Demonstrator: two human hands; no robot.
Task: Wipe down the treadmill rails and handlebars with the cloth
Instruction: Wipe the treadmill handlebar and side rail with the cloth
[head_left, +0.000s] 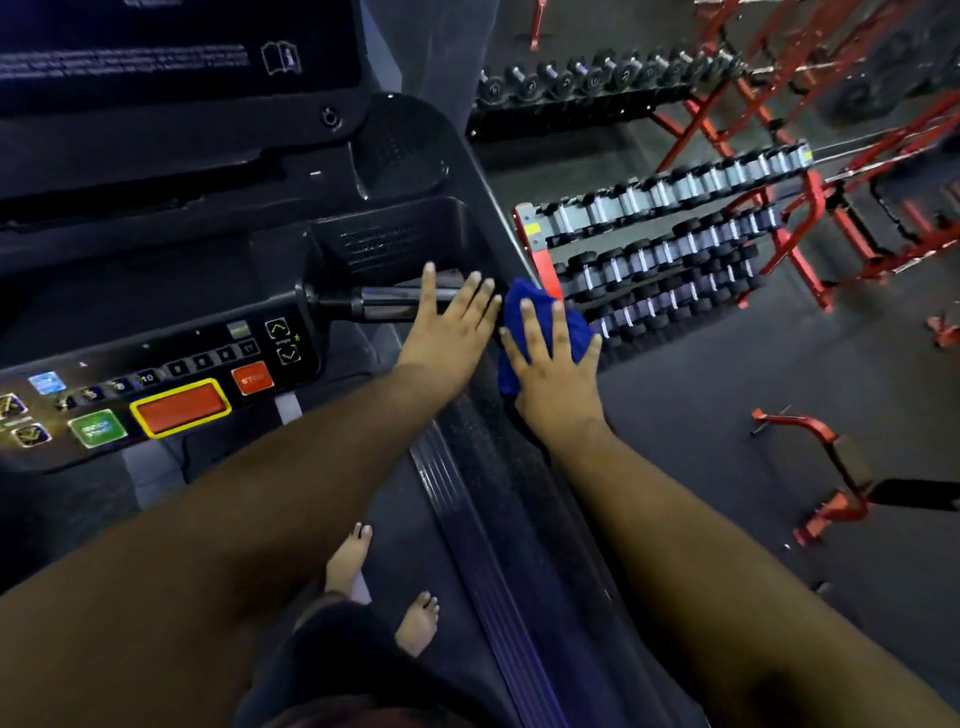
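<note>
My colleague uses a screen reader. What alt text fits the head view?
A person's right hand presses a blue cloth flat onto a treadmill's right side rail, while the left hand rests open on the horizontal handlebar. Dumbbell racks stand beyond.

Soft blue cloth (540, 325); glossy metal handlebar (384, 301); matt black plastic console (156, 291)

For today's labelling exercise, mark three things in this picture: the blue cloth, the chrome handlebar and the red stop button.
blue cloth (524, 304): head view, upper fold above the fingers.
chrome handlebar (387, 302): head view, shiny middle of the bar.
red stop button (252, 379): head view, button face.
</note>
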